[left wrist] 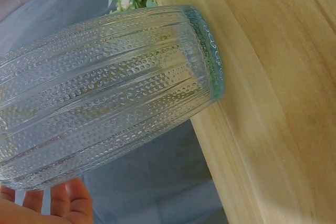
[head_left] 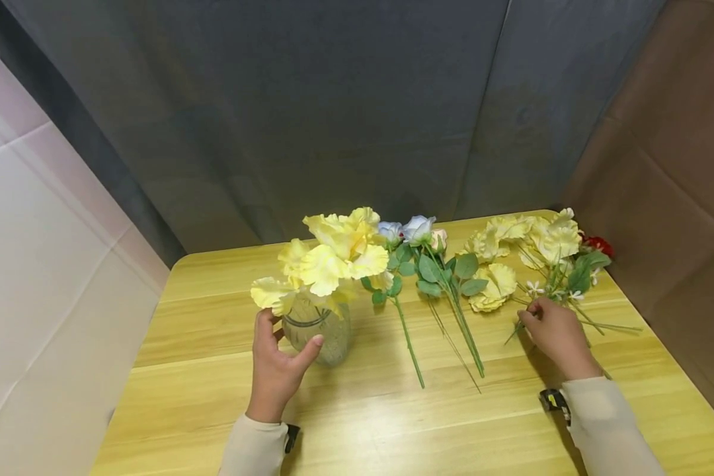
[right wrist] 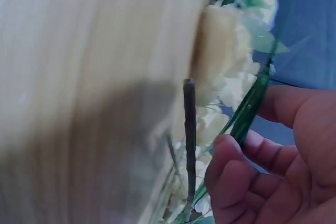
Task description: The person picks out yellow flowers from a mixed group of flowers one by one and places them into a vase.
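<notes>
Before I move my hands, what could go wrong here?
The clear textured glass vase, cupped by the left hand, might tip: large ruffled yellow flowers lean over its rim. The slender green stem pinched by the right hand could snag on the thin green stems lying close by.

Left hand (head_left: 276,375) curved, right hand (head_left: 560,336) curled

From the head we look forward and down, set well back, with the table (head_left: 393,426), left hand (head_left: 276,375) and right hand (head_left: 559,334) all in frame. Over at the left wrist, we're right beside the glass vase (left wrist: 110,93), turned sideways, sharing it with the head. Right wrist now: close, sideways too, sharing the green stem (right wrist: 253,103) with the head.
</notes>
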`<state>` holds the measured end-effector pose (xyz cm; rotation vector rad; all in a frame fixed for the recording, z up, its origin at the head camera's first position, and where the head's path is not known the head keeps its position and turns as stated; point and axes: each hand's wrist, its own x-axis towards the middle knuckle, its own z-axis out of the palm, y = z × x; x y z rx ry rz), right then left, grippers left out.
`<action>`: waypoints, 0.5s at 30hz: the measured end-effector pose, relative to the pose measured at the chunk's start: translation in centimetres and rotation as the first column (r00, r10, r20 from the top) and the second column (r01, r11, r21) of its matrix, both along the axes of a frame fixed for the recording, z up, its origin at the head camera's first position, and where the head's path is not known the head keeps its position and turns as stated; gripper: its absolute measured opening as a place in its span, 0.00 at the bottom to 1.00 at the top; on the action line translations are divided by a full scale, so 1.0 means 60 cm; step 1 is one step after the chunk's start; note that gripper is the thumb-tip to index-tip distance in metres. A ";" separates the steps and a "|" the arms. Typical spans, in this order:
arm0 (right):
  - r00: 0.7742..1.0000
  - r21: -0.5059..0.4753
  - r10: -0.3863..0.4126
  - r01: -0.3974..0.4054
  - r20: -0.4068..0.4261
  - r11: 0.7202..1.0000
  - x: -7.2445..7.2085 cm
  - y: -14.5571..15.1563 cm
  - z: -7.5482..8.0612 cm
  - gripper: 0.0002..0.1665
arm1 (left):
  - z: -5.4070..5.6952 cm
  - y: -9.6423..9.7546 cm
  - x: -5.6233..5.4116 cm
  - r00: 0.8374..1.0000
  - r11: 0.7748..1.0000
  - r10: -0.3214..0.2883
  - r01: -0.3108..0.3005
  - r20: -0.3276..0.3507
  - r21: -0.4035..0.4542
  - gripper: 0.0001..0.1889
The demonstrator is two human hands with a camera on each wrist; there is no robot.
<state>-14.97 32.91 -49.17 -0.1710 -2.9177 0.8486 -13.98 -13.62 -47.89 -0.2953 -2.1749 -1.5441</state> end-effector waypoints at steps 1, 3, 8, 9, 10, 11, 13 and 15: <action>1.000 -0.014 -0.008 0.007 -0.015 1.000 0.002 -0.001 0.003 0.13 | 0.000 0.000 0.000 1.000 1.000 0.000 0.000 0.001 0.001 0.38; 0.999 -0.043 -0.024 0.022 -0.040 0.999 0.006 -0.003 0.011 0.13 | 0.001 0.000 0.000 1.000 1.000 -0.001 0.001 0.000 0.005 0.38; 0.990 -0.097 -0.074 0.062 -0.120 0.993 0.012 -0.008 0.025 0.09 | 0.001 0.000 0.000 1.000 1.000 -0.003 0.003 -0.009 0.007 0.38; 0.988 -0.113 -0.082 0.068 -0.127 0.991 0.013 -0.009 0.028 0.09 | 0.001 0.000 0.000 1.000 1.000 -0.003 0.003 -0.009 0.006 0.38; 0.988 -0.129 -0.087 0.070 -0.132 0.989 0.014 -0.010 0.030 0.09 | 0.001 0.000 0.000 1.000 1.000 -0.002 0.002 -0.010 0.004 0.38; 0.987 -0.146 -0.091 0.072 -0.132 0.987 0.015 -0.011 0.033 0.10 | 0.001 0.000 0.000 1.000 1.000 -0.002 0.002 -0.010 0.002 0.38; 0.986 -0.176 -0.103 0.079 -0.129 0.981 0.018 -0.013 0.040 0.12 | 0.000 -0.001 0.000 1.000 1.000 -0.001 0.001 -0.011 -0.001 0.38; 0.984 -0.198 -0.116 0.088 -0.135 0.976 0.020 -0.015 0.047 0.14 | 0.000 -0.001 0.000 1.000 1.000 -0.001 0.001 -0.013 -0.004 0.38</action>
